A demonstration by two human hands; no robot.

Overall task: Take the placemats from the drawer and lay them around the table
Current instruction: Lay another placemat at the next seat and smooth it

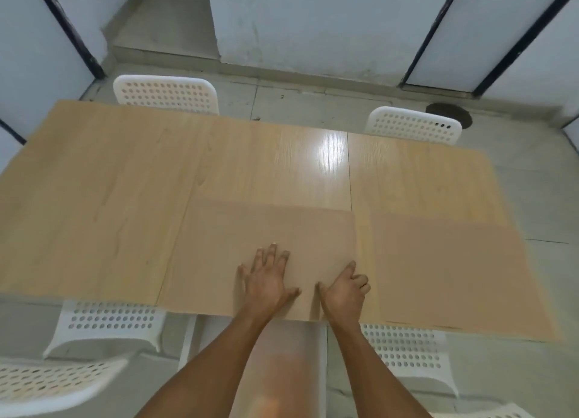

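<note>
Two tan placemats lie side by side along the near edge of the light wooden table (109,182). The left placemat (238,229) is in front of me, and the right placemat (448,267) reaches the table's near right corner. My left hand (266,279) rests flat on the left placemat with its fingers spread. My right hand (344,287) lies on the same mat near its right edge, index finger stretched out and the other fingers curled. Neither hand grips anything. No drawer is in view.
White perforated chairs stand around the table: two at the far side (166,93) (413,124), two tucked in at the near side (109,323) (407,352), one at the bottom left (47,383). A floor drain (449,112) lies beyond the table. Grey walls behind.
</note>
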